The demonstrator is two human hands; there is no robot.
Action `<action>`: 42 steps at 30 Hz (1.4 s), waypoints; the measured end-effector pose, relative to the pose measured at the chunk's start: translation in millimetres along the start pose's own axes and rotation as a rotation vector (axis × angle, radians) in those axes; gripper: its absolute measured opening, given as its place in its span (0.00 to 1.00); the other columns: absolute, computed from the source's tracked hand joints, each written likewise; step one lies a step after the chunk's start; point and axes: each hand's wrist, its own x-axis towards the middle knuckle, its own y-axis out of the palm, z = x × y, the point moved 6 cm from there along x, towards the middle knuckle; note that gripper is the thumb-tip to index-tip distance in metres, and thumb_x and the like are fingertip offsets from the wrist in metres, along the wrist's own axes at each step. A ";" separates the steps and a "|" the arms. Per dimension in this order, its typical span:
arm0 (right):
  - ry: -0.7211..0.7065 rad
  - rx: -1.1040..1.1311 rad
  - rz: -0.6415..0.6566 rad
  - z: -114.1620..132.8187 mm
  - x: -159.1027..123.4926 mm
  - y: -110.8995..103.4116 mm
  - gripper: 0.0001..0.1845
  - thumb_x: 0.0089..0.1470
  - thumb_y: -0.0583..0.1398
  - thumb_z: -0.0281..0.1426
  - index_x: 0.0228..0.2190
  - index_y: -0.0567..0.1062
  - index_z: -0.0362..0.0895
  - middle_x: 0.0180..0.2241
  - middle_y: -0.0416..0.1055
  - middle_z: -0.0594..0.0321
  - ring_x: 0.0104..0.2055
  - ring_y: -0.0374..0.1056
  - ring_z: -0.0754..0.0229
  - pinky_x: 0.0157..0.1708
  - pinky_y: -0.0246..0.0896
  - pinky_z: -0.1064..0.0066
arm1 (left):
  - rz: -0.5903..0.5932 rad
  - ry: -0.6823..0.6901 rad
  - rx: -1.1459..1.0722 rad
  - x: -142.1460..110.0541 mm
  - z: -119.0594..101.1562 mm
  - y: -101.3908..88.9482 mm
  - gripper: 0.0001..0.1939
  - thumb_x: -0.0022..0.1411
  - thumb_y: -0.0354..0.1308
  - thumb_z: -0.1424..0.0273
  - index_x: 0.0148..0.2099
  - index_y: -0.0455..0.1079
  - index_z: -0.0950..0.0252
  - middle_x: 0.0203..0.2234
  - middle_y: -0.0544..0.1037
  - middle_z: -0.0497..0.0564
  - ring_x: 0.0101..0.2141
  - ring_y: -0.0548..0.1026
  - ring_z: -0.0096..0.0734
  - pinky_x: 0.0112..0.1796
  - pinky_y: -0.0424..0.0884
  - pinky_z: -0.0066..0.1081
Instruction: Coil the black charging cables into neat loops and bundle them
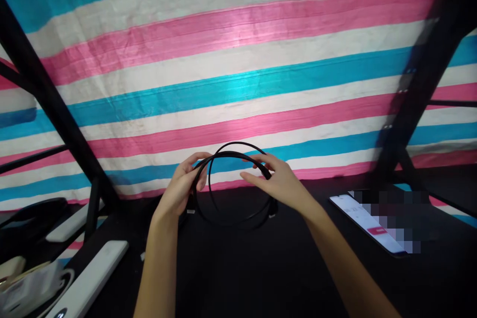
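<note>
A thin black cable (pixel 230 155) is looped into a loose coil, held up over the black tabletop (pixel 238 273). My left hand (pixel 182 184) grips the left side of the coil, its fingers curled round the strands. On the other side, my right hand (pixel 281 179) has the coil between thumb and fingers, with the thumb stretched toward the middle of the loop. One strand stands apart from the bundle, arching higher and hanging inside the loop. Small pale tags or cable ends show low on both sides, too blurred to make out.
At right lies a phone (pixel 367 223) with a lit screen, partly pixelated. A long white device (pixel 91 278) and a white adapter with a cord (pixel 33 283) are at lower left. Black metal bars (pixel 55 109) flank a striped tarp (pixel 238 79) behind the table.
</note>
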 end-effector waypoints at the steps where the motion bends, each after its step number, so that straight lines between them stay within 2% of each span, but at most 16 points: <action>1: -0.011 0.001 0.014 -0.4 0.2 2.2 0.14 0.46 0.64 0.42 0.33 0.79 0.48 0.30 0.70 0.60 0.27 0.59 0.63 0.26 0.52 0.72 | 0.040 -0.013 -0.025 -1.3 -0.1 5.4 0.13 0.54 0.59 0.68 0.43 0.68 0.63 0.11 0.56 0.38 0.14 0.53 0.17 0.18 0.48 0.20; 4: 0.020 0.077 0.096 -1.5 0.1 4.8 0.14 0.51 0.60 0.42 0.26 0.80 0.46 0.20 0.64 0.64 0.21 0.53 0.67 0.22 0.45 0.73 | 0.094 -0.054 -0.019 -3.1 1.9 15.1 0.16 0.55 0.60 0.67 0.47 0.67 0.62 0.13 0.58 0.39 0.15 0.55 0.17 0.18 0.48 0.20; 6: 0.083 0.171 0.135 -2.2 -1.0 2.6 0.15 0.50 0.60 0.43 0.24 0.79 0.45 0.15 0.56 0.68 0.18 0.47 0.69 0.19 0.39 0.74 | 0.084 -0.047 -0.018 -1.8 3.2 16.2 0.19 0.53 0.62 0.69 0.48 0.66 0.62 0.16 0.62 0.40 0.17 0.58 0.17 0.20 0.51 0.20; 9: 0.191 0.323 0.133 -4.6 -2.8 -2.6 0.14 0.46 0.64 0.43 0.26 0.78 0.44 0.14 0.51 0.72 0.17 0.43 0.71 0.17 0.34 0.74 | 0.093 0.063 -0.133 0.5 -0.8 18.8 0.22 0.49 0.62 0.68 0.48 0.67 0.61 0.29 0.71 0.47 0.27 0.68 0.23 0.30 0.64 0.23; 11: 0.265 0.416 0.102 -7.7 -3.5 -5.3 0.15 0.43 0.66 0.42 0.28 0.77 0.43 0.14 0.49 0.73 0.16 0.41 0.72 0.16 0.32 0.75 | 0.077 0.191 -0.137 -0.9 -8.5 21.6 0.19 0.50 0.61 0.65 0.46 0.69 0.61 0.37 0.72 0.50 0.37 0.70 0.31 0.38 0.66 0.27; 13: 0.308 0.512 0.085 -8.8 -3.9 -5.9 0.15 0.42 0.67 0.41 0.28 0.76 0.42 0.14 0.47 0.75 0.16 0.38 0.73 0.16 0.30 0.75 | 0.021 0.316 0.046 -5.7 -17.5 26.5 0.15 0.51 0.61 0.64 0.43 0.70 0.59 0.37 0.72 0.50 0.39 0.70 0.32 0.40 0.65 0.28; 16: 0.311 0.690 0.116 -4.2 -4.5 -3.9 0.15 0.44 0.65 0.41 0.25 0.74 0.42 0.14 0.46 0.75 0.16 0.38 0.73 0.16 0.30 0.75 | -0.102 0.457 0.402 -15.8 -29.8 35.6 0.18 0.52 0.64 0.68 0.47 0.70 0.58 0.30 0.72 0.47 0.31 0.69 0.27 0.35 0.64 0.26; 18: 0.311 0.777 0.144 -1.0 -5.1 -2.8 0.16 0.47 0.63 0.43 0.24 0.73 0.41 0.15 0.47 0.74 0.17 0.39 0.73 0.16 0.32 0.76 | -0.177 0.517 0.525 -21.0 -34.8 37.9 0.18 0.56 0.62 0.67 0.50 0.70 0.58 0.28 0.73 0.47 0.28 0.69 0.27 0.32 0.64 0.25; 21: 0.343 0.797 0.147 -2.0 -5.2 -2.6 0.15 0.48 0.63 0.41 0.25 0.73 0.41 0.16 0.48 0.73 0.17 0.39 0.73 0.16 0.33 0.76 | -0.223 0.632 0.693 -24.8 -38.9 38.7 0.15 0.59 0.58 0.68 0.50 0.71 0.58 0.32 0.77 0.49 0.31 0.73 0.29 0.33 0.66 0.26; 26: 0.403 0.850 0.106 -8.1 -2.8 -3.9 0.19 0.47 0.65 0.41 0.19 0.65 0.42 0.16 0.48 0.72 0.17 0.38 0.73 0.16 0.31 0.77 | -0.409 1.047 1.073 -37.7 -48.0 40.4 0.20 0.59 0.56 0.79 0.52 0.70 0.58 0.41 0.76 0.51 0.37 0.73 0.28 0.36 0.67 0.27; 28: 0.392 0.863 0.090 -7.7 -2.6 -6.4 0.20 0.47 0.64 0.41 0.19 0.64 0.43 0.16 0.48 0.73 0.17 0.37 0.73 0.15 0.31 0.76 | -0.455 1.136 1.158 -42.1 -49.8 43.5 0.20 0.57 0.56 0.81 0.49 0.72 0.57 0.42 0.76 0.51 0.36 0.73 0.29 0.35 0.66 0.27; 31: 0.319 0.775 0.106 -1.5 -4.4 -9.4 0.17 0.48 0.64 0.41 0.21 0.68 0.43 0.14 0.47 0.74 0.17 0.38 0.72 0.16 0.32 0.76 | -0.445 1.127 1.138 -44.8 -52.5 50.0 0.13 0.56 0.59 0.78 0.42 0.73 0.58 0.39 0.75 0.51 0.38 0.72 0.32 0.38 0.64 0.32; 33: 0.250 0.650 0.118 4.5 -6.3 -9.3 0.14 0.46 0.65 0.41 0.23 0.72 0.43 0.14 0.50 0.73 0.17 0.41 0.72 0.17 0.33 0.75 | -0.429 1.094 1.106 -46.0 -53.2 56.6 0.10 0.56 0.61 0.73 0.42 0.72 0.61 0.38 0.75 0.52 0.39 0.72 0.34 0.41 0.62 0.35; 35: 0.191 0.524 0.127 9.6 -7.9 -6.7 0.14 0.44 0.66 0.41 0.23 0.75 0.42 0.15 0.55 0.71 0.18 0.45 0.72 0.18 0.36 0.75 | -0.351 1.076 1.135 -45.6 -50.4 66.7 0.11 0.56 0.62 0.68 0.43 0.71 0.62 0.35 0.74 0.52 0.38 0.70 0.34 0.40 0.61 0.35; 38: 0.153 0.417 0.107 11.9 -8.1 -2.9 0.13 0.44 0.66 0.40 0.22 0.77 0.43 0.22 0.65 0.66 0.22 0.53 0.70 0.21 0.44 0.75 | -0.226 1.067 1.247 -43.0 -42.5 77.1 0.05 0.57 0.61 0.66 0.35 0.71 0.61 0.33 0.73 0.51 0.39 0.68 0.35 0.39 0.58 0.35; 42: 0.169 0.339 0.039 7.2 -5.9 -7.5 0.14 0.46 0.64 0.43 0.29 0.80 0.45 0.22 0.65 0.66 0.23 0.53 0.69 0.24 0.47 0.74 | -0.157 1.008 1.255 -38.6 -39.1 70.9 0.10 0.58 0.60 0.65 0.26 0.70 0.63 0.36 0.73 0.51 0.41 0.65 0.38 0.40 0.56 0.36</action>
